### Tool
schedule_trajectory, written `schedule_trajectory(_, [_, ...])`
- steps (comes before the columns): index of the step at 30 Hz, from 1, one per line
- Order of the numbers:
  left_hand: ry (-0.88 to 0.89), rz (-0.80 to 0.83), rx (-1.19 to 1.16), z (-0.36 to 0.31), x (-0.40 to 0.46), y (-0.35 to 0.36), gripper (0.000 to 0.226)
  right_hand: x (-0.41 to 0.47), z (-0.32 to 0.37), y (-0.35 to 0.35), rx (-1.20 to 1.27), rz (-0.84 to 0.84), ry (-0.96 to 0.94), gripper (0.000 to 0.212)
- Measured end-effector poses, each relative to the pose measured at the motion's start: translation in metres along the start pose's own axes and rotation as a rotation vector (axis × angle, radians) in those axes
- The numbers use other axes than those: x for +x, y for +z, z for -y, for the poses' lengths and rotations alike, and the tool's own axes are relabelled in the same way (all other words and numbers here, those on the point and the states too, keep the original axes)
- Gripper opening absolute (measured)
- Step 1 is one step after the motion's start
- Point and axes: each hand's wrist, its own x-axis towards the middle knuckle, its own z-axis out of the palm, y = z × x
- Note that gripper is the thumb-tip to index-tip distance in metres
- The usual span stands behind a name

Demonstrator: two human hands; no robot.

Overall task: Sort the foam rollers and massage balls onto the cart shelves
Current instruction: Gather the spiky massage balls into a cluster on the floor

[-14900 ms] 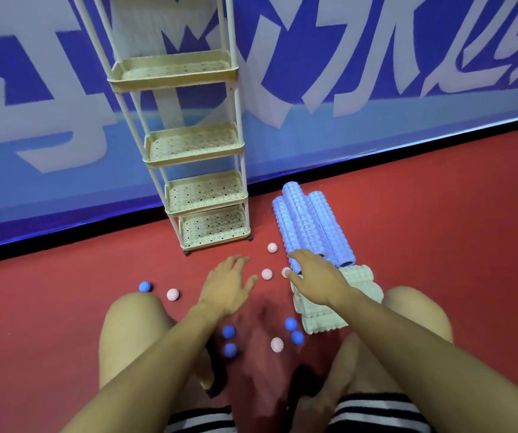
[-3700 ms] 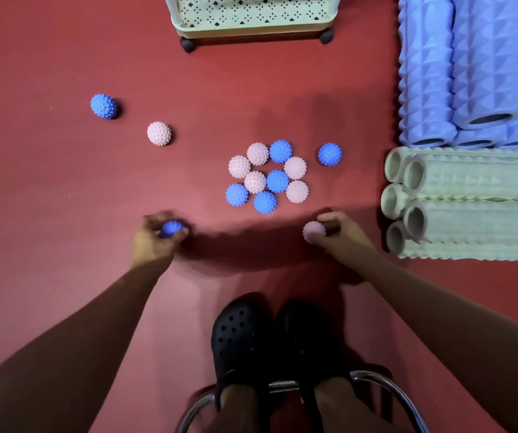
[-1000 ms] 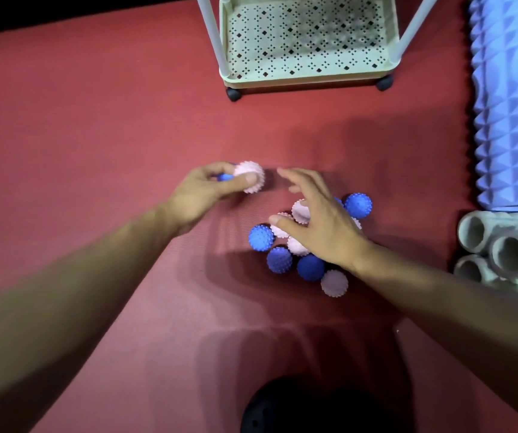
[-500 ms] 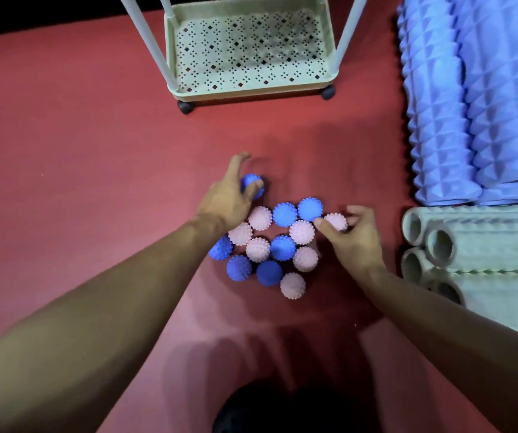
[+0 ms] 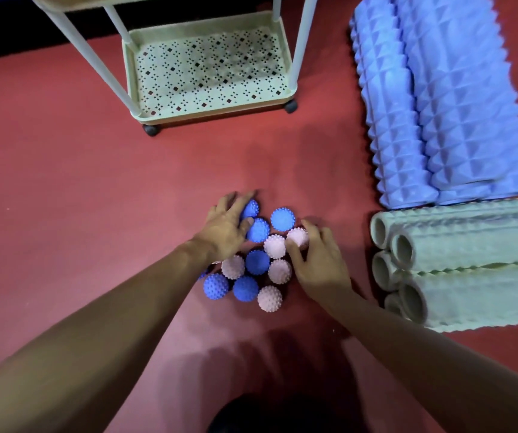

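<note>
Cart [image 5: 210, 114]: pale green, perforated bottom shelf in view, nothing on it. White posts rise from its corners, black casters under the front edge. Corner of a higher shelf shows at top left, contents not visible. Cart stands on red floor [image 5: 64, 182], well apart from the ball pile.

Spiky massage balls sit in one tight cluster on the floor, blue and pale pink mixed, touching each other. Blue ball [image 5: 283, 219] at the far edge of the cluster, uncovered, between the two hands. Pink ball [image 5: 269, 298] at the near edge, free of both hands.

Left hand [image 5: 224, 226] lies over the far-left part of the cluster, fingers spread and lightly bent over a blue ball [image 5: 251, 207]; thumb touches a second blue ball [image 5: 258, 230]. Whether it actually grips either cannot be told.

Right hand [image 5: 317, 260] is at the cluster's right side, thumb and fingers curled round a pink ball [image 5: 298, 236], pinching it; ball still on the floor beside the other pinks.

Blue foam rollers [image 5: 438, 104] with diamond texture lie side by side and stacked at upper right, on the floor. Pale green foam rollers [image 5: 470, 264] with hollow cores are stacked just below them, open ends facing the right hand, near but not touching it.

Dark shoe [image 5: 282, 414] at the bottom edge.
</note>
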Motion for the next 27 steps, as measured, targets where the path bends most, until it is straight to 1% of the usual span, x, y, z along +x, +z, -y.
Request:
schedule_trajectory(2, [-0.012, 0.009, -0.033, -0.002, -0.008, -0.008, 0.066, -0.005, 0.003, -0.020, -0.029, 0.078, 0.017, 0.062])
schedule_trajectory(5, [-0.080, -0.036, -0.070, -0.019, -0.040, -0.034, 0.063, -0.020, 0.025, -0.072, -0.043, 0.170, 0.027, 0.058])
schedule_trajectory(8, [-0.180, -0.062, -0.059, -0.060, -0.099, -0.071, 0.054, -0.047, 0.055, -0.137, -0.232, 0.258, 0.039, 0.054])
schedule_trajectory(10, [-0.176, -0.081, -0.071, -0.095, -0.146, -0.099, 0.049, -0.070, 0.083, -0.179, -0.220, 0.305, 0.012, 0.052])
schedule_trajectory(12, [-0.114, -0.136, -0.082, -0.135, -0.192, -0.133, 0.043, -0.091, 0.119, -0.223, -0.177, 0.316, -0.052, 0.048])
schedule_trajectory(14, [-0.063, -0.219, -0.071, -0.175, -0.235, -0.166, 0.040, -0.115, 0.156, -0.268, -0.157, 0.271, -0.122, 0.047])
schedule_trajectory(16, [0.015, -0.310, 0.002, -0.209, -0.277, -0.194, 0.039, -0.145, 0.189, -0.305, -0.158, 0.181, -0.213, 0.047])
schedule_trajectory(18, [0.105, -0.395, 0.099, -0.239, -0.315, -0.212, 0.039, -0.174, 0.213, -0.329, -0.182, 0.085, -0.332, 0.047])
schedule_trajectory(20, [0.163, -0.463, 0.185, -0.259, -0.350, -0.216, 0.041, -0.204, 0.228, -0.339, -0.183, 0.011, -0.430, 0.047])
schedule_trajectory(23, [0.241, -0.568, 0.224, -0.274, -0.398, -0.204, 0.042, -0.246, 0.226, -0.350, -0.170, -0.068, -0.533, 0.047])
schedule_trajectory(25, [0.283, -0.630, 0.199, -0.282, -0.430, -0.192, 0.042, -0.275, 0.218, -0.363, -0.145, -0.130, -0.553, 0.048])
schedule_trajectory(27, [0.286, -0.691, 0.162, -0.293, -0.468, -0.180, 0.042, -0.314, 0.208, -0.381, -0.106, -0.194, -0.562, 0.046])
